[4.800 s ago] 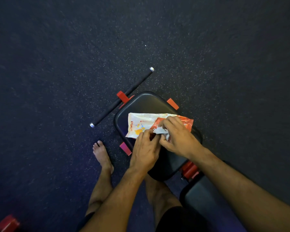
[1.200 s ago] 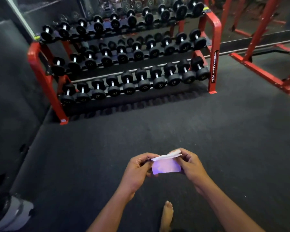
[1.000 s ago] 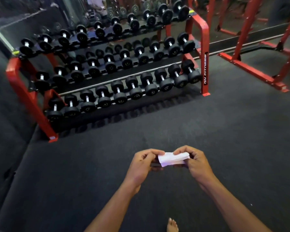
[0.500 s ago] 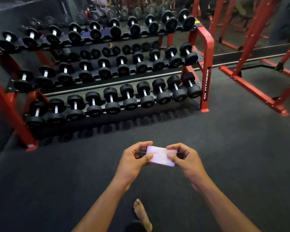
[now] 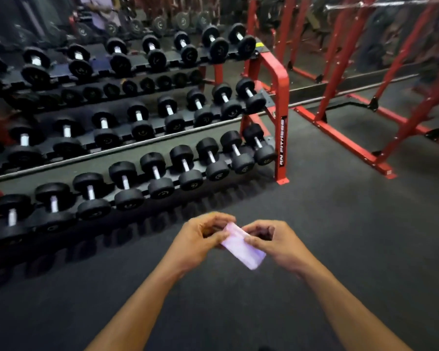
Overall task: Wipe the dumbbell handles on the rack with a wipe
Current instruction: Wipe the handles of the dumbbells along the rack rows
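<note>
A folded pale wipe point(image 5: 241, 245) is held between both hands in front of me. My left hand point(image 5: 198, 239) pinches its upper left end and my right hand point(image 5: 271, 243) pinches its right side. Ahead stands a red three-tier dumbbell rack point(image 5: 280, 117) filled with several black dumbbells with metal handles, such as one on the bottom row point(image 5: 185, 165). The hands are a good distance short of the bottom row, over the floor.
Dark rubber flooring point(image 5: 340, 236) lies between me and the rack. Red frame legs of another machine point(image 5: 345, 140) stand at the right. A mirror behind the rack reflects more weights.
I have come closer to the rack, which now looms larger and further left. The wipe has turned from level to slanting down to the right between my hands.
</note>
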